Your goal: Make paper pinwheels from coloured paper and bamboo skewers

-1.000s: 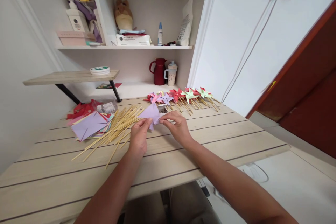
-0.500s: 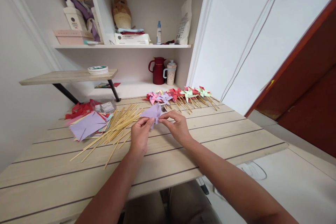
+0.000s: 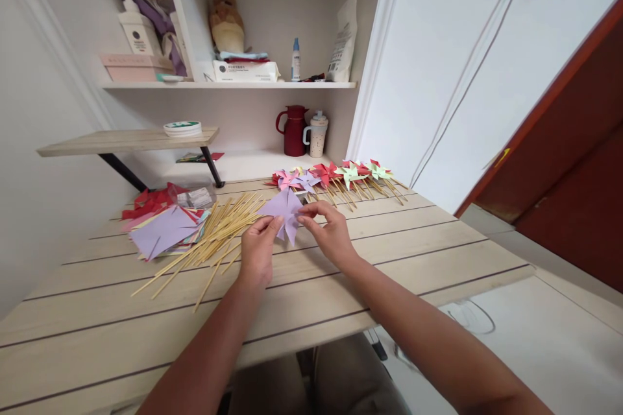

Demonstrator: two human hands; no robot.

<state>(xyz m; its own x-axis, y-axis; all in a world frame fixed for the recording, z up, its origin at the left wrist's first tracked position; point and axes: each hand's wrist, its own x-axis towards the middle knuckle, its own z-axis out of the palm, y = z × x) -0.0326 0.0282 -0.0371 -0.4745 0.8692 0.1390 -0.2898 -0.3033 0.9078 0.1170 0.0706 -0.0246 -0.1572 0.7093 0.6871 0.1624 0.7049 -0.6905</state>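
Note:
A purple paper pinwheel piece (image 3: pixel 286 206) with slit corners is held up over the table, its points spread out. My left hand (image 3: pixel 259 243) pinches its lower left part between thumb and fingers. On the other side, my right hand (image 3: pixel 327 228) closes thumb and forefinger at the right edge of the same paper. Left of my hands lies a loose heap of thin wooden sticks (image 3: pixel 221 233). Beyond it is a stack of cut paper squares (image 3: pixel 163 232), purple on top. Behind my hands, finished pinwheels on sticks (image 3: pixel 351 174) lie in a row, in red, pink, purple and pale green.
The slatted wooden table (image 3: pixel 389 259) spans the front. A small raised shelf (image 3: pixel 117 141) stands at the back left, with a clear plastic box (image 3: pixel 197 197) near its leg. At the back are a dark red jug (image 3: pixel 294 133) and a lidded cup (image 3: pixel 318 136).
The purple paper has turned to face me more, so its points show spread out. Both hands stay nearly in place, still at the paper.

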